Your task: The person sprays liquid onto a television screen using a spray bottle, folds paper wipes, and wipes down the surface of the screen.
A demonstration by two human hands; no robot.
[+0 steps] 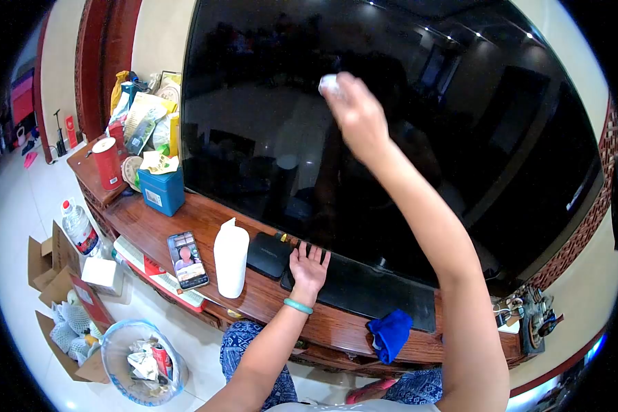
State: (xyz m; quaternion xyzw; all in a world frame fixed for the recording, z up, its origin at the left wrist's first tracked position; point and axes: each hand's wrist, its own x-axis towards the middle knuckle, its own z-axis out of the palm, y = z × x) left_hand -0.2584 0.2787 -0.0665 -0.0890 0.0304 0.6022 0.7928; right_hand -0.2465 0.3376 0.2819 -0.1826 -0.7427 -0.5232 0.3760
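Note:
My right hand (358,117) is raised in front of the large black screen (254,103), its fingers closed round a small white wad (330,84) that looks like tissue. Motion blurs it slightly. Low down, my left hand (310,269) has its fingers spread and holds nothing, near the foot of the screen, beside a black box (266,255). A green bangle (298,306) circles the left wrist. Left of that box a white paper roll (231,259) stands upright on the wooden cabinet (134,216). A phone (187,259) lies left of the roll.
A blue cloth (391,335) lies at the cabinet's front edge. On its left end are a blue box (161,191), a red canister (107,163) and piled packets. Below stand a waste bin (178,367), cardboard boxes (51,257) and a large bottle (81,230). Ornaments (539,319) stand at right.

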